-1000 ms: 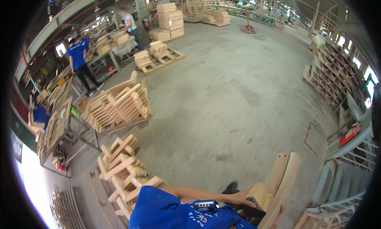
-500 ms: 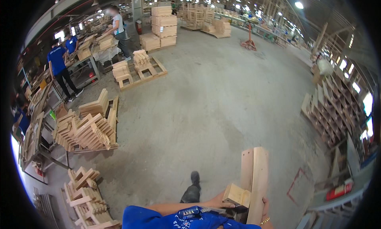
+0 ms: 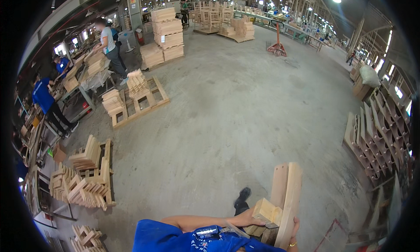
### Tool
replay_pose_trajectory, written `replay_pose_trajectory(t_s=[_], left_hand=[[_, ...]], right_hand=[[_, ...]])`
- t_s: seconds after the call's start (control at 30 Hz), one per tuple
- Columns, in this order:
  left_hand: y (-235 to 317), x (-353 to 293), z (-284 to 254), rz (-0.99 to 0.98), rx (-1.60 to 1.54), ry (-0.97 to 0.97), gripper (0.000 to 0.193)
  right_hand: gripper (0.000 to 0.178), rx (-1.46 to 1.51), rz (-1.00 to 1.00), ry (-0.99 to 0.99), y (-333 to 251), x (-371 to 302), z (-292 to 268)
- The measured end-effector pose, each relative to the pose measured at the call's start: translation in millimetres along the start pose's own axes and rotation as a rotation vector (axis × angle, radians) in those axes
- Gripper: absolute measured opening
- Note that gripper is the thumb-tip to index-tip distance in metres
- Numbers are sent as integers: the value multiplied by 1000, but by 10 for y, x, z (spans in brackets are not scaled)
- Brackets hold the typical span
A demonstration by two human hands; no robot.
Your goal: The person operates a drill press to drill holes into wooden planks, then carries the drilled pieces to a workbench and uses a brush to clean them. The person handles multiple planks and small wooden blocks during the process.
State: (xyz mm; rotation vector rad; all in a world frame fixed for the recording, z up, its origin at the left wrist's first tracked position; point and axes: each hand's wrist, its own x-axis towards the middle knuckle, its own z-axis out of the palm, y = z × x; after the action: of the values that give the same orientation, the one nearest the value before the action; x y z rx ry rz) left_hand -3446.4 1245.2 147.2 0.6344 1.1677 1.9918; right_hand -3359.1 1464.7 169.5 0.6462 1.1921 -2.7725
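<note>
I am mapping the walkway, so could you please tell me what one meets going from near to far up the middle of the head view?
Wooden chair parts carried in the hands → black shoe → bare concrete floor → red pallet jack → stacked wooden chairs.

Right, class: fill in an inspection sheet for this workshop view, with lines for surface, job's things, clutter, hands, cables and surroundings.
Surface: bare grey concrete floor, no bench under the hands.
Job's things: a bundle of pale wooden furniture parts, long flat boards upright with a short block at the front, carried against the body.
Clutter: loose stacks of wooden parts on the floor at the left; a pallet with small stacks further on.
Hands: left hand against the block; right hand wraps the boards from behind, fingers only partly visible.
Cables: nothing seen.
Surroundings: people at work tables far left, tall stacked boards beyond, racks of curved parts right.
</note>
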Motion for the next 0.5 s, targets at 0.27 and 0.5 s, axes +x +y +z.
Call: replay_pose_trajectory(t_s=[0.27,0.5], left_hand=[[772,2088,-1757,9,80,146,68],[1237,3334,-3388,64,85,338,55]], right_hand=[[65,-267,153,-30,-1318,2946,685],[60,-374,306,-90,-1894,5175,1682]])
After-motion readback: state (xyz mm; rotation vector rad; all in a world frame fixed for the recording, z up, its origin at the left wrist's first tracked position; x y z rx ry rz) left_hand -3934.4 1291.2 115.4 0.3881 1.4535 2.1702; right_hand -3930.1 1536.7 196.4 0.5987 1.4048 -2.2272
